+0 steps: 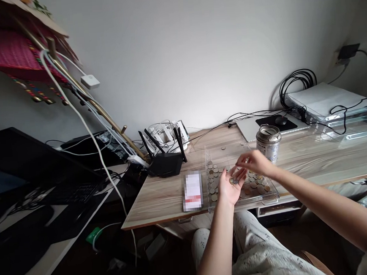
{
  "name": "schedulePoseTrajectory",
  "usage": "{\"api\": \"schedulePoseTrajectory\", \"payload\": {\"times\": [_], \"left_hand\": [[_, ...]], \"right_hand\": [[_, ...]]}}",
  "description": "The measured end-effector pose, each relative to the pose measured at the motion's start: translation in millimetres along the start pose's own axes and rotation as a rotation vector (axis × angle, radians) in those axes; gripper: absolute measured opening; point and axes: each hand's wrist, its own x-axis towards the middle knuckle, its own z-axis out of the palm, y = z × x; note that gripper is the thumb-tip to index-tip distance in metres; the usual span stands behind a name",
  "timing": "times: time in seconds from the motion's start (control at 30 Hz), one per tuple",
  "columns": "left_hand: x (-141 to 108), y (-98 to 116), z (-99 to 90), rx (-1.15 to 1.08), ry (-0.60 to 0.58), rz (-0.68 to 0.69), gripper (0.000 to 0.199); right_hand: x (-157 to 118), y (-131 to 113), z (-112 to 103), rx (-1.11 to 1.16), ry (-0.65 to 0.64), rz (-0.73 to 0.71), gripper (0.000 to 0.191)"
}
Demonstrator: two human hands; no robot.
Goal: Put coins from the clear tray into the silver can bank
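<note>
My left hand is palm up over a clear plastic tray, its fingers partly curled around a few coins resting in the palm. Just above its fingertips, my right hand is pinched with the fingers pointing left. Whatever may be between those fingertips is too small to make out. Flat in the tray lie several coins, with silver ones grouped on the left and more coins on the right. Behind my right wrist stands a metal can with a lid.
A phone lies left of the tray on the wooden desk. Behind it are a black router and white cabled devices. At the back right sit a mouse on a dark pad and clear stacked trays.
</note>
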Motion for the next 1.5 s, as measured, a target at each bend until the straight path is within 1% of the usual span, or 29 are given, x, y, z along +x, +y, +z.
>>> {"api": "schedulePoseTrajectory", "payload": {"times": [0.07,0.1,0.17,0.2,0.27,0.3,0.37,0.4,0.43,0.5,0.53,0.57,0.6,0.67,0.7,0.73,0.8,0.87,0.93,1.0,1.03,1.07,1.13,1.17,1.23,1.3,1.37,1.43,1.5], "left_hand": [[-2,0,0.5,0.016,-0.012,-0.010,0.037],[-2,0,0.4,0.023,-0.013,-0.008,0.038],[-2,0,-0.3,0.032,-0.008,0.001,0.039],[-2,0,-0.6,0.034,-0.002,0.004,0.040],[-2,0,-1.1,0.033,0.008,0.007,0.041],[-1,0,-1.1,0.030,0.012,0.009,0.041],[-2,1,-0.9,0.024,0.017,0.011,0.041],[-2,1,-0.7,0.019,0.019,0.012,0.042],[-2,1,-0.6,0.013,0.019,0.013,0.042],[-2,1,-0.5,-0.009,0.017,0.017,0.043],[-2,2,-0.5,-0.024,0.020,0.024,0.043],[-2,2,-0.6,-0.041,0.029,0.036,0.043],[-2,3,-0.8,-0.057,0.047,0.054,0.042],[-2,4,-1.2,-0.073,0.089,0.080,0.043],[-2,4,-1.4,-0.071,0.103,0.088,0.043],[-2,4,-1.6,-0.065,0.108,0.092,0.045],[-2,5,-1.8,-0.045,0.093,0.084,0.047],[-2,5,-2.0,-0.020,0.072,0.068,0.049],[-2,5,-2.3,0.000,0.069,0.062,0.047],[-2,4,-2.8,0.001,0.067,0.073,0.043],[-2,4,-2.9,-0.002,0.059,0.081,0.041],[-2,3,-2.9,-0.005,0.045,0.085,0.039],[-2,3,-2.7,-0.003,0.014,0.084,0.038],[-2,3,-2.4,0.003,0.011,0.085,0.038],[-2,2,-1.7,0.017,0.024,0.087,0.038],[-2,2,-1.3,0.031,0.038,0.089,0.038],[-2,2,-1.2,0.038,0.041,0.088,0.038],[-2,2,-1.5,0.036,0.040,0.088,0.038],[-2,2,-1.9,0.023,0.037,0.090,0.038]], "right_hand": [[11,2,-38,0.059,0.116,0.094,0.031],[17,4,-57,0.018,0.200,0.157,0.033],[28,12,-91,-0.240,0.347,0.334,0.031],[32,16,-104,-0.392,0.382,0.423,0.028],[39,26,-119,-0.639,0.359,0.551,0.021],[41,30,-122,-0.711,0.321,0.582,0.019],[41,33,-120,-0.778,0.260,0.589,0.017],[39,32,-116,-0.799,0.268,0.565,0.019],[36,29,-110,-0.814,0.303,0.511,0.023],[26,17,-91,-0.795,0.395,0.324,0.029],[18,10,-77,-0.754,0.405,0.210,0.029],[10,2,-61,-0.694,0.373,0.096,0.029],[2,-5,-43,-0.620,0.285,0.012,0.028],[-15,-16,-4,-0.527,-0.002,-0.150,0.025],[-22,-19,14,-0.506,-0.074,-0.189,0.024],[-27,-21,30,-0.496,-0.123,-0.206,0.023],[-33,-23,52,-0.496,-0.136,-0.185,0.021],[-34,-23,57,-0.511,-0.128,-0.165,0.020],[-30,-23,46,-0.525,-0.111,-0.171,0.019],[-22,-21,18,-0.525,-0.019,-0.143,0.020],[-16,-18,0,-0.529,0.070,-0.093,0.021],[-9,-14,-20,-0.531,0.173,-0.023,0.023],[7,0,-59,-0.618,0.384,0.185,0.025],[15,8,-76,-0.673,0.432,0.282,0.025],[27,25,-99,-0.751,0.413,0.422,0.023],[34,40,-109,-0.790,0.363,0.473,0.021],[37,48,-110,-0.827,0.344,0.446,0.018],[36,46,-109,-0.874,0.351,0.409,0.018],[33,36,-105,-0.893,0.388,0.372,0.023]]}}
